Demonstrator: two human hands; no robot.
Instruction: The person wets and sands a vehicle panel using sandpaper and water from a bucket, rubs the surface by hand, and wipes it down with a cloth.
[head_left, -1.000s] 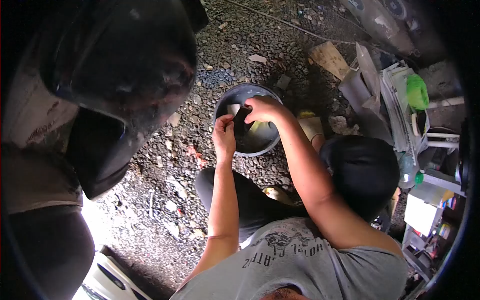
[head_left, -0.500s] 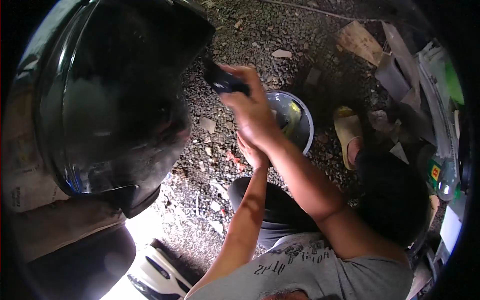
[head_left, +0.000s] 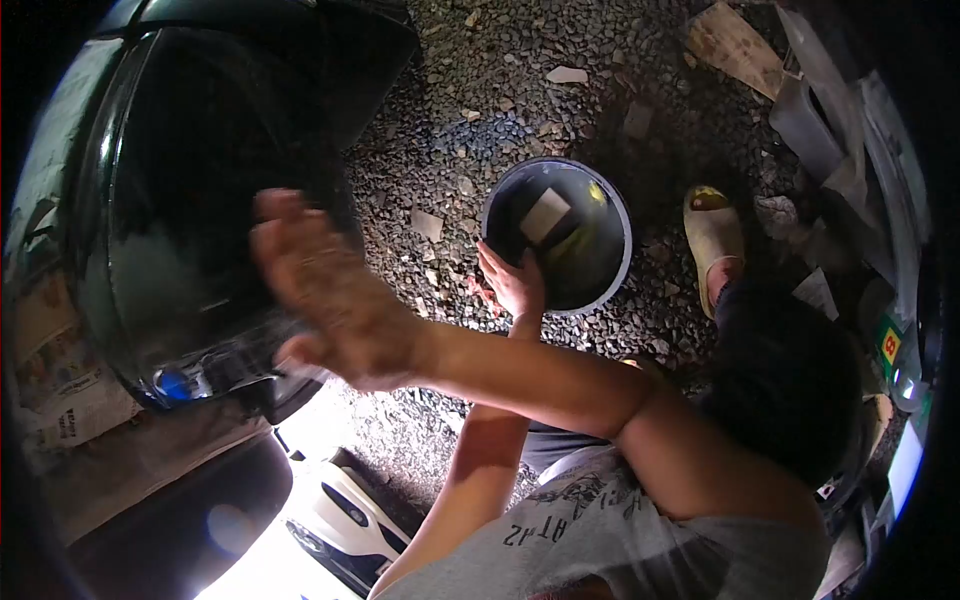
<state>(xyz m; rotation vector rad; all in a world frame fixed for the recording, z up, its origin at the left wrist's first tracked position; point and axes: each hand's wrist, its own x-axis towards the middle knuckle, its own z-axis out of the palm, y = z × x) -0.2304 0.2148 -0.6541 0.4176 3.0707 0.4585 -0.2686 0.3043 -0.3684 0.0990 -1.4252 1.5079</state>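
Note:
My left hand is at the near-left rim of a round dark bucket, its fingers on the outer side and its thumb at the rim. Inside the bucket are a pale rectangular piece and something yellow-green. My right hand, smeared by motion, reaches across in front of a glossy black vehicle panel. Its fingers look stretched out and its thumb stands apart. Whether it touches the panel, or has anything under the palm, I cannot tell.
Gravel covers the ground around the bucket. A white-and-black object lies at the lower left in bright light. Newspaper is by the panel. A sandalled foot, plastic sheets and a cardboard piece are to the right.
My right hand has swung left from above the bucket to the panel. The black item it held is out of sight. More of the bucket shows, and the view has shifted slightly.

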